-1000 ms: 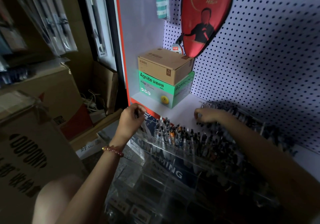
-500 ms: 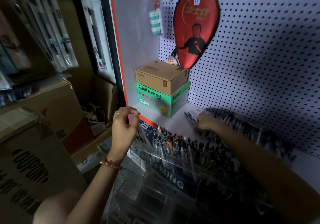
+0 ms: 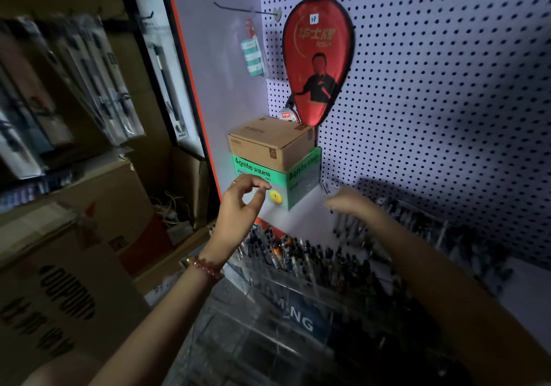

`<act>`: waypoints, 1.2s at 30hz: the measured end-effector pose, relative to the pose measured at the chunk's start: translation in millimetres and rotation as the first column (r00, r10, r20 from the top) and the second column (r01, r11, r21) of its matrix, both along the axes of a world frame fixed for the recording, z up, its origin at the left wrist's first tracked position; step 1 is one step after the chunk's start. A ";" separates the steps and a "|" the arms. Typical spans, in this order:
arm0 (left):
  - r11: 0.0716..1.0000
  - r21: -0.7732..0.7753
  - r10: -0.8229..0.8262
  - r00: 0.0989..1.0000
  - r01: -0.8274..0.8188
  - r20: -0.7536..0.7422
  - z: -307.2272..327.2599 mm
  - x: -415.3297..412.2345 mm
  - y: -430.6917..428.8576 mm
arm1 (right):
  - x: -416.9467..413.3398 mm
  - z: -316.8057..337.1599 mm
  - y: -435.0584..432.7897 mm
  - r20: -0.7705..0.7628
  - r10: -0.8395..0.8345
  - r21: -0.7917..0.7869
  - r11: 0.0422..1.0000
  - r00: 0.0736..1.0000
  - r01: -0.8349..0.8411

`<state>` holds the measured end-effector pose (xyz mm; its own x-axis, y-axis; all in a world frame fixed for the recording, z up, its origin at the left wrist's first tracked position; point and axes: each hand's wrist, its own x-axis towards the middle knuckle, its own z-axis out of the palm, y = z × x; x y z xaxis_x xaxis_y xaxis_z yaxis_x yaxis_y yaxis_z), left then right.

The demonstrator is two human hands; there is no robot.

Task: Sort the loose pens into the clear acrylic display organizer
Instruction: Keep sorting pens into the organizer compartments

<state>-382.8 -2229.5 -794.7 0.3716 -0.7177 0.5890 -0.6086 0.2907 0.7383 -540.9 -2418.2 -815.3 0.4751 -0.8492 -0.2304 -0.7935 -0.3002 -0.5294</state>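
The clear acrylic organizer stands on the shelf below my arms, with several dark pens upright in its rows. More pens lie in a dim heap behind it on the right. My left hand hovers above the organizer's left end, fingers curled with thumb near fingertips, and nothing shows in it. My right hand, blurred, reaches over the back pens with fingers bent down. A thin pale pen seems to stick up from its fingertips.
A green Agnite box with a brown carton on top sits in the shelf's back left corner. A red paddle cover hangs on the white pegboard. Large cardboard boxes fill the left.
My left hand has risen off the organizer's left end to in front of the green box. My right hand has lifted slightly from the back pens, and the view has tilted upward.
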 end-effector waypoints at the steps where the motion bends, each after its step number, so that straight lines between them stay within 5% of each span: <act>1: 0.999 0.024 -0.041 0.997 0.042 -0.058 2.5 -5.2 -2.4 | -1.4 9.5 2.8 0.033 0.005 0.003 1.000 0.999 -0.005; 8: 0.938 0.223 -0.113 0.843 0.265 -0.526 15.1 -45.1 -5.4 | -5.1 70.2 78.6 0.330 0.389 -0.122 0.921 0.860 -0.369; 12: 0.955 0.019 -0.189 0.658 0.296 -0.729 17.4 -51.6 -1.7 | 6.9 71.4 111.9 0.294 0.508 -0.221 0.860 0.810 -0.460; 20: 0.959 -0.117 -0.247 0.551 0.260 -0.797 12.8 -30.9 19.6 | 27.0 52.2 119.7 0.308 0.529 -0.235 0.848 0.791 -0.475; 23: 0.976 -0.094 -0.200 0.645 0.195 -0.738 9.8 -17.5 30.4 | 37.8 45.9 127.0 0.319 0.519 -0.266 0.852 0.793 -0.450; 28: 0.996 0.010 -0.075 0.934 0.084 -0.348 3.4 -6.7 48.8 | 51.0 50.5 143.9 0.576 0.457 -0.262 0.889 0.678 -0.376; 31: 0.987 0.090 -0.104 0.961 0.131 -0.257 2.0 0.2 58.0 | 51.0 53.0 151.0 0.732 0.351 -0.144 0.918 0.585 -0.370; 36: 0.957 0.260 -0.079 0.980 0.126 -0.183 -5.9 10.2 71.0 | 58.6 42.0 148.7 0.739 0.358 -0.279 0.934 0.571 -0.225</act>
